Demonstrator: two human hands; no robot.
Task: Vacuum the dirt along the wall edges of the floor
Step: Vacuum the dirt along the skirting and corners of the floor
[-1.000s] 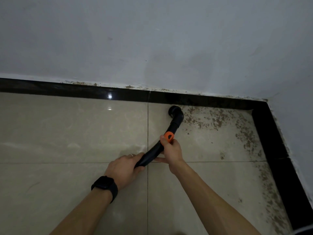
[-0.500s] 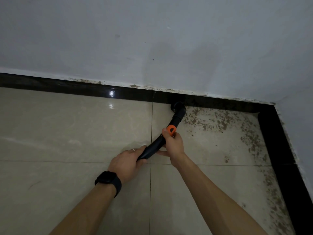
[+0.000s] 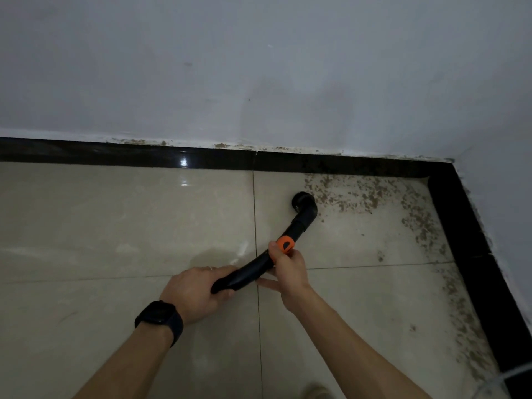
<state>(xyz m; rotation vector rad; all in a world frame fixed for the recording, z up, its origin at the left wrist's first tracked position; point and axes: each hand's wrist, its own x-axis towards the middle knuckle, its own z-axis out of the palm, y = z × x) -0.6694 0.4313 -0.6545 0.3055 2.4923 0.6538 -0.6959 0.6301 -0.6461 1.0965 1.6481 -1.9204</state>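
A curved black vacuum tube [image 3: 259, 266] with an orange band [image 3: 285, 244] lies low over the beige tiled floor [image 3: 115, 226]. Its round nozzle [image 3: 303, 204] sits on the tile a short way off the back wall's black skirting [image 3: 345, 164], at the left edge of a patch of brown dirt [image 3: 359, 194]. My left hand [image 3: 195, 292], with a dark watch on the wrist, grips the tube's near end. My right hand [image 3: 288, 269] grips the tube just below the orange band, thumb beside it. More dirt [image 3: 457, 298] runs along the right wall.
The white back wall [image 3: 259, 67] meets the right wall at a corner [image 3: 449, 162], both edged with black skirting [image 3: 475, 254]. Brown stains mark the skirting's top edge. A pale cable or hose [image 3: 515, 370] shows at the lower right.
The nozzle has pulled back from the back skirting toward me, onto the tile at the dirt patch's left edge. Both hands keep their grip on the tube.
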